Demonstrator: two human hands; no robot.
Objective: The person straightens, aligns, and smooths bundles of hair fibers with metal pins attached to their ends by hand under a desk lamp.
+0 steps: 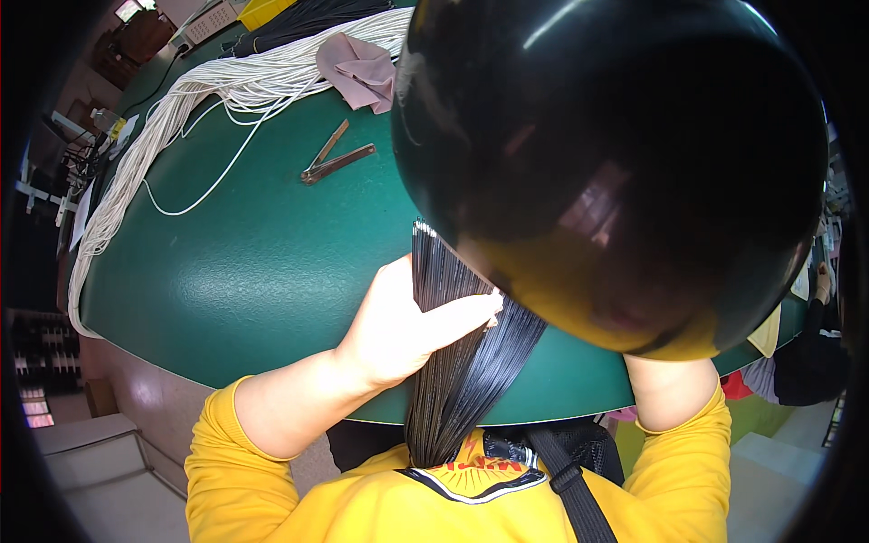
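A thick bundle of black wires (471, 362) runs from my lap up over the near edge of the green table. My left hand (407, 326) is closed around it, the thumb lying across the top of the strands. Silvery tips (424, 229) show at the far end of the bundle. A large, glossy black rounded object (615, 172) fills the upper right and covers part of the wires. My right forearm (672, 389) passes beneath it, so my right hand and whatever it touches are hidden.
On the green table (253, 244), a hinged metal tool (335, 163) lies beyond my left hand. A long bundle of white cables (181, 109) curves along the left and far side, with a mauve cloth (360, 71) on it. Another person's dark sleeve (815, 335) appears at far right.
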